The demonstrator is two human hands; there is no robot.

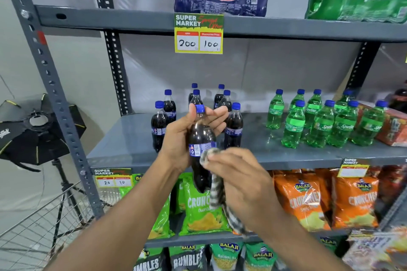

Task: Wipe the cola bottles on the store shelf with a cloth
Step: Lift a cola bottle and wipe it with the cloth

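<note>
Several cola bottles [234,126] with blue caps stand in a loose cluster on the grey middle shelf [132,138], filled nearly to the neck with dark drink; to their right a group of green soda bottles [319,125] holds clear liquid, also capped in blue. One more cola bottle [201,138] is lifted off the shelf, held upright in front of the cluster. The left hand [182,136] is wrapped around its upper body from the left, thumb up beside the cap and fingers curled loosely behind the neck. The right hand [240,180] is closed around a striped grey and white cloth [217,196], pressing a bunched part of it against the bottle's blue label while the loose end hangs down past the bottle's base. The held bottle sits between the two hands, left hand on its shoulder, right hand just beside its lower right side. Below, snack bags [306,200] in green and orange fill the lower shelf.
</note>
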